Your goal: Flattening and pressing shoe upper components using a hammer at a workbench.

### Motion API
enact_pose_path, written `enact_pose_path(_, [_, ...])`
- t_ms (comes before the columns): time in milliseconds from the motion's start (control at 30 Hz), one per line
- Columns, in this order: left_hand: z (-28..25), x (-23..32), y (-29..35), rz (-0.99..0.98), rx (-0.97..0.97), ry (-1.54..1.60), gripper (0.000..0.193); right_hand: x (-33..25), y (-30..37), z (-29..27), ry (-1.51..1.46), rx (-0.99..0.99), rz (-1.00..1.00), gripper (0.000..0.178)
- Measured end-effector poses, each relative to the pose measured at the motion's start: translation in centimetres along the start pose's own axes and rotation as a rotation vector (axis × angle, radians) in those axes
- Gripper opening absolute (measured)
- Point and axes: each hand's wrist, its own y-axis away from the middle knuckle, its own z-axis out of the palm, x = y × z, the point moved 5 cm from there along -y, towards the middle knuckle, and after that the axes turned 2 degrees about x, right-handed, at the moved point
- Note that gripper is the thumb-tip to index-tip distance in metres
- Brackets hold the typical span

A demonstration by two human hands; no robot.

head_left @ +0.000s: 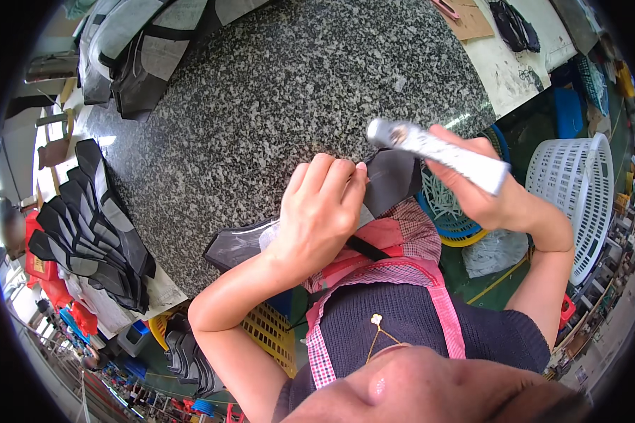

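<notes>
At the near edge of the speckled stone tabletop (317, 77), my left hand (321, 208) is closed with its fingers curled over a dark grey shoe upper piece (394, 180). Part of the piece shows to the right of the fingers; another grey, black-edged part (240, 243) shows left of the wrist, and whether both belong together is hidden. My right hand (473, 176) is wrapped around a hammer (444, 149), raised above the piece on the right. The hammer has a rounded metal face and a long pale head, slightly blurred; its handle is mostly hidden.
Stacked grey and black shoe pieces (95, 225) lie on the left, with more (144, 53) at the far left. Black pieces (513, 27) rest at the far right. On the right stand a white basket (571, 197) and a blue basket (453, 227); a yellow crate (269, 335) is below.
</notes>
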Motion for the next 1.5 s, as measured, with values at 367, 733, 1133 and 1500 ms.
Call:
enact_pose_path(367, [-0.3, -0.9, 0.7, -0.138, 0.023, 0.177, 0.023, -0.3, -0.4, 0.8, 0.102, -0.082, -0.124, 0.026])
enact_pose_path(733, [-1.2, -0.2, 1.8, -0.044, -0.05, 0.011, 0.028, -0.7, -0.6, 1.4, 0.071, -0.121, -0.096, 0.023])
enact_pose_path(1133, [-2.0, -0.7, 3.4, -0.098, -0.063, 0.135, 0.017, -2.7, -0.9, 2.0, 0.029, -0.083, -0.132, 0.021])
enact_pose_path(1500, [-2.9, -1.4, 5.6, -0.17, -0.119, 0.194, 0.028, -2.6, -1.2, 3.5, 0.157, -0.174, -0.151, 0.023])
